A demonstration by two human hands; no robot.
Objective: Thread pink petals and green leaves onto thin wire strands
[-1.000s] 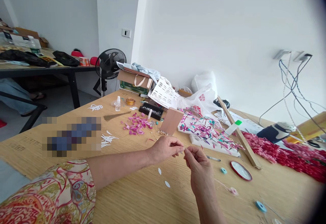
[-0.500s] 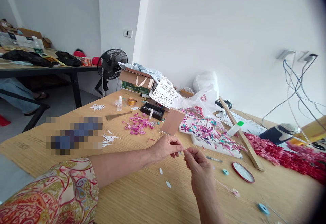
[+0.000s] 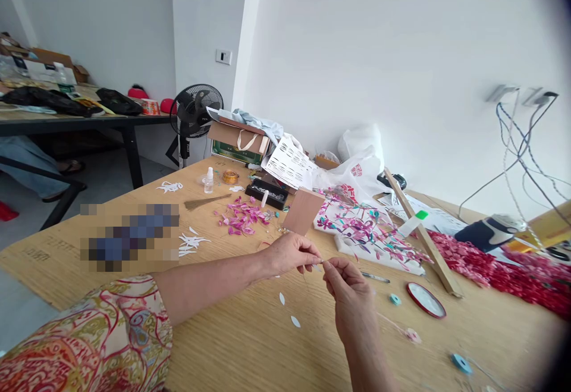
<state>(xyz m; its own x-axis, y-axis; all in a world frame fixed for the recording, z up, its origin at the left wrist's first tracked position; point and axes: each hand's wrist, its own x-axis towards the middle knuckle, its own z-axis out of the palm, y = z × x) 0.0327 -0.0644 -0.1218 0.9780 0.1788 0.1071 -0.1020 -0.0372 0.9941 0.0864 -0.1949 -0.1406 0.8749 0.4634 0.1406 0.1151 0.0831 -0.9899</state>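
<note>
Head view: your left hand (image 3: 289,254) and right hand (image 3: 351,292), each grip narrow on one tiny, indistinct piece (image 3: 322,260), five o'clock from centre; white slips (image 3: 295,321), its seven o'clock. Advised: light, steady pinches.

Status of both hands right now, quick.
Left hand: closed in a thumb-and-finger pinch; what it holds is too small to make out.
Right hand: closed in a pinch beside the left's fingertips; held piece can't be told.

pinched piece (image 3: 322,260) (too small to tell), pixelated patch (image 3: 129,237), sleeve (image 3: 102,335) cropped
</note>
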